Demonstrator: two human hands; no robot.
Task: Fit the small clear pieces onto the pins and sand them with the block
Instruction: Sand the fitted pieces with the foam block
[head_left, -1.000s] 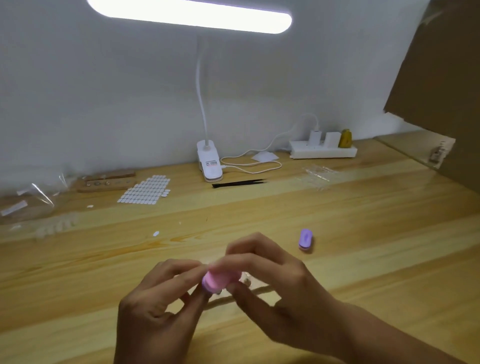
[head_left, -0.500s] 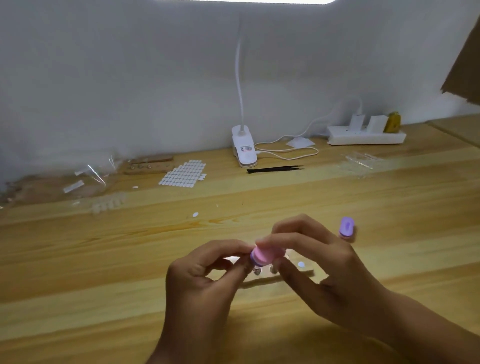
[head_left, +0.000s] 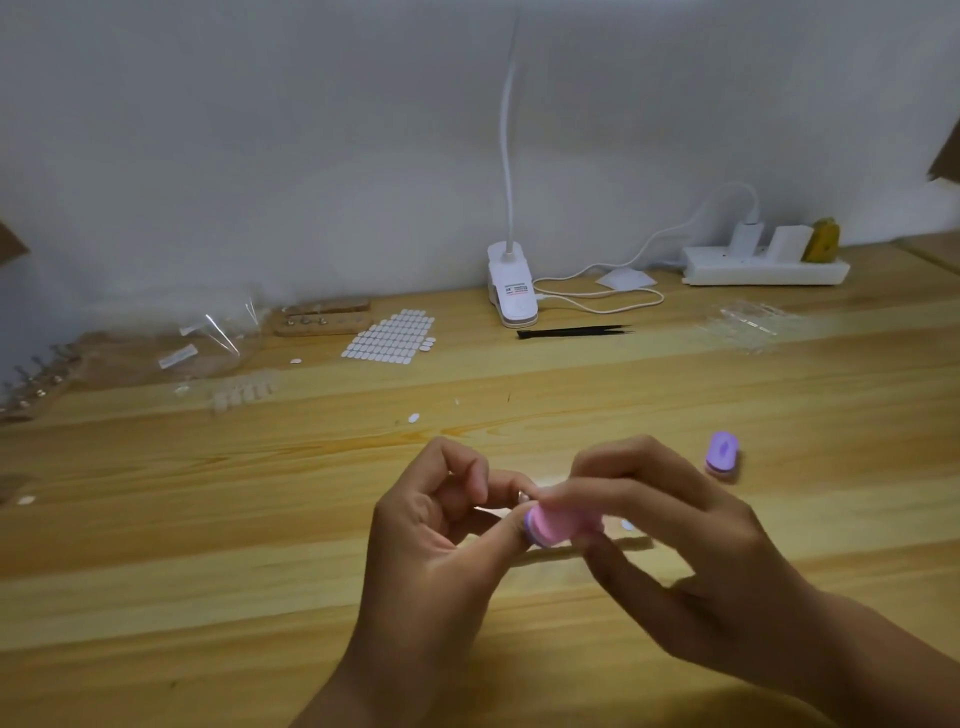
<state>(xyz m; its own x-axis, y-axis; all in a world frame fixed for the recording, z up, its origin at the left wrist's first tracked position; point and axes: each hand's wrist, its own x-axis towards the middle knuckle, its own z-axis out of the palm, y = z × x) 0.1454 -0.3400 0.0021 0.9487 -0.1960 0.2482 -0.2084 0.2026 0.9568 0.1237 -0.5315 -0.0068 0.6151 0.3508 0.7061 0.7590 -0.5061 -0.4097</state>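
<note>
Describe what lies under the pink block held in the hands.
Below the pink block only the end of a thin strip shows; a metal pin glints in the left hand. The right hand hides the rest.

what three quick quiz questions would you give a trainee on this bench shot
1. True or false: a purple block lies on the table to the right of the right hand.
2. What lies left of the lamp clip? A) pad sheet B) power strip C) tweezers
3. What does the right hand grip?

Key: 1 true; 2 A; 3 the pink block.
</note>
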